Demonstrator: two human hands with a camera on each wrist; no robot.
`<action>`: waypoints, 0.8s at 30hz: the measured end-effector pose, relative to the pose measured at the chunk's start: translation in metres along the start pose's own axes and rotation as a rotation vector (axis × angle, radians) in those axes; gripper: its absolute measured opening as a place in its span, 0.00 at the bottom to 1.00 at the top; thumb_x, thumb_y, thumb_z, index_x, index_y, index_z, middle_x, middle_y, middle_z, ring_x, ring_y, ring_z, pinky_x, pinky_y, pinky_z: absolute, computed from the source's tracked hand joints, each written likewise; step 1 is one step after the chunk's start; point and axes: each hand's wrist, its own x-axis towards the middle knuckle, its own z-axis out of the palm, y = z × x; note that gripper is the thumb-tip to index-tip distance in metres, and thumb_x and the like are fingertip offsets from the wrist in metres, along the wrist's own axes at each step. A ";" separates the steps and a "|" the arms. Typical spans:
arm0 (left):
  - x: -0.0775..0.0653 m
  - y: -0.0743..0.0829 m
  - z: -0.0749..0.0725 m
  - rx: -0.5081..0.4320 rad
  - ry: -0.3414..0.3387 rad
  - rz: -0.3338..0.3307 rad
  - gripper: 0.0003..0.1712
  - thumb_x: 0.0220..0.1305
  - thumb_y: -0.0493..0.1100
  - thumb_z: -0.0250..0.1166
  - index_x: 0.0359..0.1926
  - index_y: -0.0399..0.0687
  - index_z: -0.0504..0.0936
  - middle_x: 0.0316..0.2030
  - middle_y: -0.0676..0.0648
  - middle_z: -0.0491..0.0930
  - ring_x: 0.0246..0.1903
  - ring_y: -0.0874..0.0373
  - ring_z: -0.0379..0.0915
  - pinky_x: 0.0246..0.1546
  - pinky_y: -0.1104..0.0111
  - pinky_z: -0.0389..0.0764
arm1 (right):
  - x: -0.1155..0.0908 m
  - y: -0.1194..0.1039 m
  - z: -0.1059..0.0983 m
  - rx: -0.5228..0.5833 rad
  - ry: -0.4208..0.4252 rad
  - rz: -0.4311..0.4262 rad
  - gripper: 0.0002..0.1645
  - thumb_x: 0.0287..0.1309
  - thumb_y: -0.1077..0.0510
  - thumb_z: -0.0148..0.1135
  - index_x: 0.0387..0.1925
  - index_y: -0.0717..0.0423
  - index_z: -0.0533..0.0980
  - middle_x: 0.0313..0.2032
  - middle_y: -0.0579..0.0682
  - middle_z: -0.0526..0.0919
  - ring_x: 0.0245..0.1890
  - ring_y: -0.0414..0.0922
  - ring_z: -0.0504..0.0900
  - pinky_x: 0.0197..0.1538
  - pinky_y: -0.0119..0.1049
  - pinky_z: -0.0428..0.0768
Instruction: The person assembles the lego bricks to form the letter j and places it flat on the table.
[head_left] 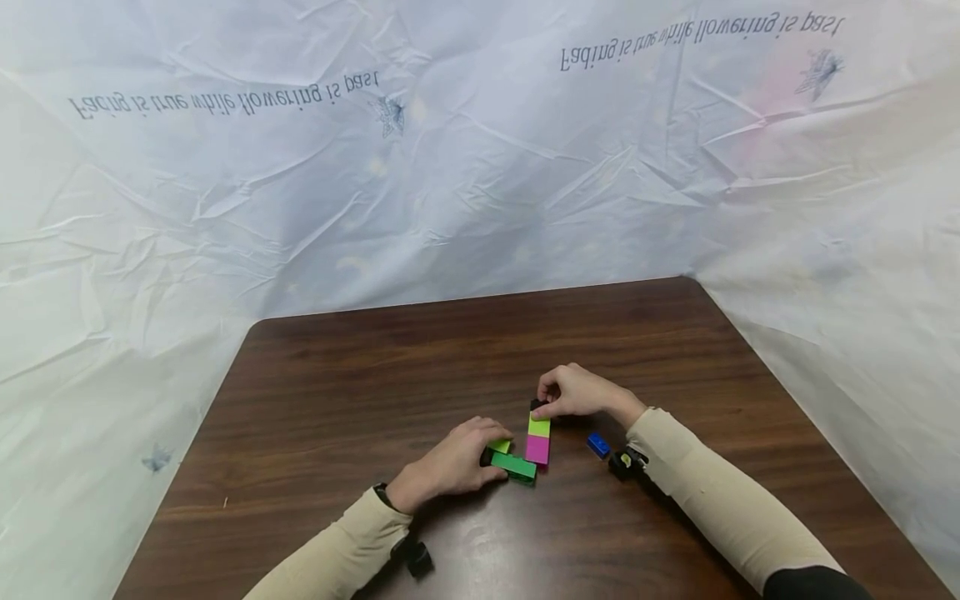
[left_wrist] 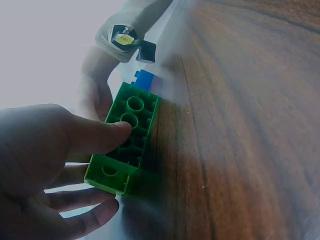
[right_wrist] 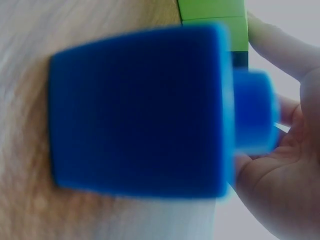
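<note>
My left hand (head_left: 459, 458) holds a green toy building brick (head_left: 514, 466) low over the table. In the left wrist view the thumb presses on the hollow underside of that green brick (left_wrist: 131, 120), and a lighter green brick (left_wrist: 106, 175) joins its lower end. Farther right, my right hand (head_left: 579, 392) pinches the far end of a row of bricks, where a black brick (head_left: 537, 406) meets a lime brick (head_left: 539, 425); a magenta brick (head_left: 537, 450) forms the near end. The near end of this row stands close beside the green brick.
A small blue brick (head_left: 598, 445) lies on the brown table (head_left: 360, 375), right of the row and near the right wrist's camera (head_left: 622, 463). That blue brick (right_wrist: 140, 115) fills much of the right wrist view. White sheeting (head_left: 450, 167) hangs around the table's back and sides.
</note>
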 end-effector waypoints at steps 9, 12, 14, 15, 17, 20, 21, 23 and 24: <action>0.000 0.003 0.000 0.013 0.013 -0.025 0.25 0.56 0.50 0.74 0.53 0.47 0.81 0.48 0.52 0.81 0.49 0.61 0.75 0.56 0.64 0.74 | 0.002 -0.001 -0.001 -0.008 -0.003 -0.018 0.16 0.53 0.39 0.70 0.30 0.45 0.79 0.25 0.40 0.79 0.23 0.36 0.73 0.29 0.31 0.73; -0.001 0.003 0.000 0.020 0.018 -0.032 0.25 0.55 0.51 0.74 0.53 0.47 0.81 0.47 0.52 0.81 0.49 0.62 0.75 0.55 0.64 0.75 | 0.003 -0.001 -0.002 -0.005 -0.008 -0.025 0.17 0.53 0.39 0.70 0.30 0.45 0.79 0.25 0.40 0.79 0.23 0.36 0.73 0.29 0.31 0.74; -0.001 0.003 -0.001 0.025 0.023 -0.039 0.26 0.55 0.51 0.74 0.53 0.47 0.81 0.47 0.52 0.81 0.48 0.62 0.75 0.51 0.66 0.76 | 0.005 -0.002 -0.003 -0.004 -0.011 -0.033 0.16 0.53 0.39 0.70 0.30 0.46 0.79 0.26 0.40 0.79 0.24 0.37 0.73 0.29 0.31 0.74; -0.001 0.003 -0.001 0.026 0.024 -0.045 0.26 0.55 0.52 0.74 0.53 0.46 0.81 0.47 0.52 0.81 0.47 0.62 0.75 0.48 0.68 0.76 | 0.005 -0.002 -0.003 -0.003 -0.012 -0.038 0.16 0.53 0.40 0.70 0.31 0.46 0.79 0.26 0.40 0.79 0.24 0.37 0.73 0.29 0.32 0.74; -0.002 0.004 -0.001 0.030 0.027 -0.052 0.26 0.55 0.52 0.74 0.53 0.46 0.81 0.47 0.52 0.81 0.46 0.62 0.75 0.47 0.68 0.76 | 0.007 -0.002 -0.003 -0.005 -0.014 -0.044 0.16 0.53 0.40 0.70 0.31 0.46 0.79 0.26 0.40 0.79 0.24 0.37 0.74 0.29 0.31 0.74; -0.002 0.004 -0.001 0.033 0.033 -0.060 0.26 0.55 0.52 0.74 0.53 0.46 0.81 0.47 0.52 0.81 0.46 0.62 0.74 0.47 0.68 0.76 | 0.009 -0.003 -0.003 -0.006 -0.022 -0.047 0.16 0.54 0.40 0.70 0.31 0.46 0.80 0.26 0.39 0.80 0.24 0.37 0.74 0.30 0.32 0.75; -0.002 0.004 -0.001 0.034 0.036 -0.060 0.26 0.55 0.52 0.74 0.52 0.46 0.82 0.46 0.52 0.81 0.46 0.62 0.74 0.47 0.68 0.76 | 0.010 -0.004 -0.003 -0.003 -0.024 -0.047 0.15 0.54 0.40 0.70 0.31 0.46 0.80 0.26 0.40 0.80 0.24 0.37 0.74 0.30 0.32 0.75; -0.003 0.004 0.000 0.040 0.046 -0.061 0.26 0.55 0.52 0.74 0.52 0.46 0.82 0.46 0.52 0.81 0.46 0.62 0.74 0.47 0.68 0.76 | 0.011 -0.005 -0.004 -0.004 -0.030 -0.046 0.15 0.54 0.41 0.70 0.31 0.46 0.80 0.26 0.40 0.80 0.24 0.37 0.73 0.29 0.32 0.74; -0.003 0.004 0.000 0.041 0.051 -0.063 0.26 0.55 0.52 0.74 0.52 0.46 0.82 0.46 0.52 0.81 0.46 0.61 0.75 0.47 0.68 0.77 | 0.012 -0.006 -0.005 -0.005 -0.031 -0.046 0.15 0.54 0.41 0.70 0.31 0.46 0.80 0.26 0.40 0.79 0.24 0.37 0.73 0.29 0.32 0.74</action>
